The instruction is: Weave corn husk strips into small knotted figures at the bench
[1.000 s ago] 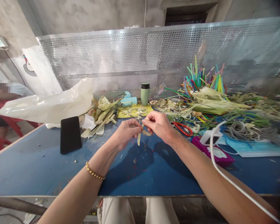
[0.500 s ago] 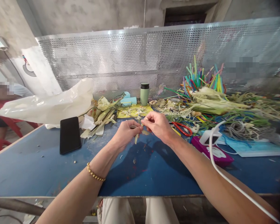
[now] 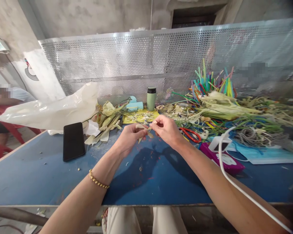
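Note:
Above the blue table, my left hand and my right hand meet fingertip to fingertip. Both pinch a thin pale strip of dried leaf, whose short ends stick out between the fingers. A gold bead bracelet sits on my left wrist. A yellow sheet with leaf scraps lies just beyond the hands. Red-handled scissors rest right of my right hand.
A black phone lies at the left, beside a pale plastic bag and corn husks. A green tumbler stands before the perforated metal screen. Coloured straws, husks and cords pile at the right. A white cable crosses my right arm. Another person sits far left.
The hanging end of the strip has been drawn up and now shows shorter between my fingers. Both hands have shifted slightly up and away from me.

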Tool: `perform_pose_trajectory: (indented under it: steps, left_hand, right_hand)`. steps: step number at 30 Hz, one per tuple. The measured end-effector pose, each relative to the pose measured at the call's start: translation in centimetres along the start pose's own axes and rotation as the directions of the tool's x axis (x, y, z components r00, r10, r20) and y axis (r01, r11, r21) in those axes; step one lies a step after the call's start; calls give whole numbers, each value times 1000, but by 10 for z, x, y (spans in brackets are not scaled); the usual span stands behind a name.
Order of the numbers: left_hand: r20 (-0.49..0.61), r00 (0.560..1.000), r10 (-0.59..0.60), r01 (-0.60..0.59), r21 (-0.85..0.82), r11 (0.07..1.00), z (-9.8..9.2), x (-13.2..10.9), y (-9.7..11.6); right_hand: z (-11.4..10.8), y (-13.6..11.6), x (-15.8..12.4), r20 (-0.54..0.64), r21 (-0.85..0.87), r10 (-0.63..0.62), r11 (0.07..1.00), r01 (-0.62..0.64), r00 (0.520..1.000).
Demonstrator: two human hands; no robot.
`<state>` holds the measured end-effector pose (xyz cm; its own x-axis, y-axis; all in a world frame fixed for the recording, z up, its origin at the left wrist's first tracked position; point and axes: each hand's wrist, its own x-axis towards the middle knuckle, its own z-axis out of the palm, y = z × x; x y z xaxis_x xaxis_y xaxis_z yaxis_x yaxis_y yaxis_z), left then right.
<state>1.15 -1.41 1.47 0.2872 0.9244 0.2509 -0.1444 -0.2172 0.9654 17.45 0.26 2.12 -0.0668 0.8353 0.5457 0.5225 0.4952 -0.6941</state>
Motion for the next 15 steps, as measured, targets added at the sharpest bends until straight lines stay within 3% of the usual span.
perform_pose_trajectory:
  steps: [3,6,10,15]
  left_hand:
    - [-15,1000,13,-12,58,998,0,1,0]
    - [-25,1000,-6,9,119,993,0,1,-5]
    - [-24,999,-29,33,149,988,-1,1,-6]
    - [46,998,-39,34,110,993,0,-1,1]
  right_hand:
    - [-1,-6,-1,-68,-128,-196,974,186,978]
    - [-1,-12,-4,69,-188,-303,932,311,950]
    - [0,-12,-6,285,-50,-142,985,163,948]
    - [-2,-5,-5,292,152,-43,988,-2,955]
